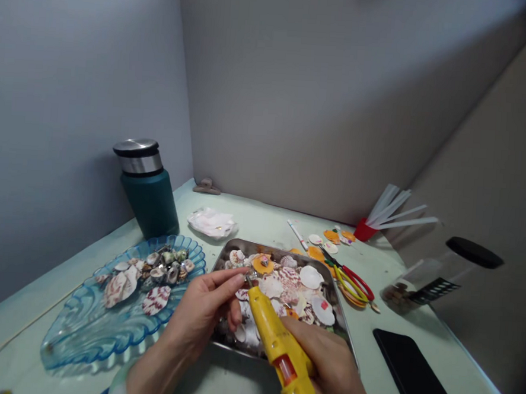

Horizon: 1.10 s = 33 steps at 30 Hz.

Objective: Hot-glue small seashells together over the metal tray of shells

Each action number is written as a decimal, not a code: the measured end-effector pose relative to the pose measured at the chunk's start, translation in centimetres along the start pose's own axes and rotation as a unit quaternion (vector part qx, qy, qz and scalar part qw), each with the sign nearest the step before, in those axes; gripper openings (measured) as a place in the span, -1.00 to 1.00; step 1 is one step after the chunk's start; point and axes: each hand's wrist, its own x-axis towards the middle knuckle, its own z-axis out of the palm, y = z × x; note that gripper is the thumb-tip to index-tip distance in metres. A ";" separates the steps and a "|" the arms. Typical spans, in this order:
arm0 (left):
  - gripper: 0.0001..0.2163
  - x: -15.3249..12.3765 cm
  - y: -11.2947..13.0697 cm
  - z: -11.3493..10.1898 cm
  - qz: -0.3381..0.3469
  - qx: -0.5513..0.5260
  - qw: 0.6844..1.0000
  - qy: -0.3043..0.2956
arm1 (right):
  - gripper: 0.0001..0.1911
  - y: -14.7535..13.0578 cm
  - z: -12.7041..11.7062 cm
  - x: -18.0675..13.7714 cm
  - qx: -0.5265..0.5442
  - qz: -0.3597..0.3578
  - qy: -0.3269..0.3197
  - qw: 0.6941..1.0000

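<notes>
My right hand (pixel 324 358) is wrapped round a yellow hot glue gun (pixel 275 334), its nozzle pointing up and away. Just at that nozzle, my left hand (pixel 214 304) pinches with thumb and forefinger; what sits between the fingertips is too small to make out. Both hands are over the near part of a metal tray (pixel 348 336) full of seashells (pixel 291 279), white, orange and purple-streaked. Left of my left hand lies a blue scalloped glass dish (pixel 90 329) with small snail shells (pixel 167 265) and a few scallop shells (pixel 121 286).
A teal bottle (pixel 151 199) stands behind the dish. At the back are a white packet (pixel 212 222), a brown hair clip (pixel 206 186) and a marker (pixel 297 235). To the right are scissors (pixel 356 283), glue sticks (pixel 389 208) in a red cup (pixel 365 230), a jar (pixel 436 276) and a black phone (pixel 417 373).
</notes>
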 end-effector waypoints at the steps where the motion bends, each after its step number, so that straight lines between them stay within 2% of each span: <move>1: -0.65 0.0 0.0 0.0 0.001 -0.003 1.000 0.000 | -0.62 0.0 0.0 0.0 -0.003 -0.001 0.000 1.000; 8: -0.67 0.0 0.2 0.0 0.014 -0.026 1.000 -0.006 | -0.65 -0.3 -0.4 0.4 -0.026 -0.010 0.021 0.999; 18: -0.67 -0.2 0.2 -0.1 0.008 -0.035 0.999 -0.024 | -0.54 0.1 -0.3 -0.1 -0.026 -0.006 0.021 0.999; 29: -0.64 0.0 -0.1 -0.1 0.012 -0.018 0.999 -0.033 | -0.61 -0.1 -0.4 0.0 -0.005 -0.003 0.026 1.000; 33: -0.68 0.2 -0.2 -0.2 0.019 -0.010 0.999 -0.025 | -0.65 -0.3 -0.5 0.4 -0.007 -0.004 0.022 1.000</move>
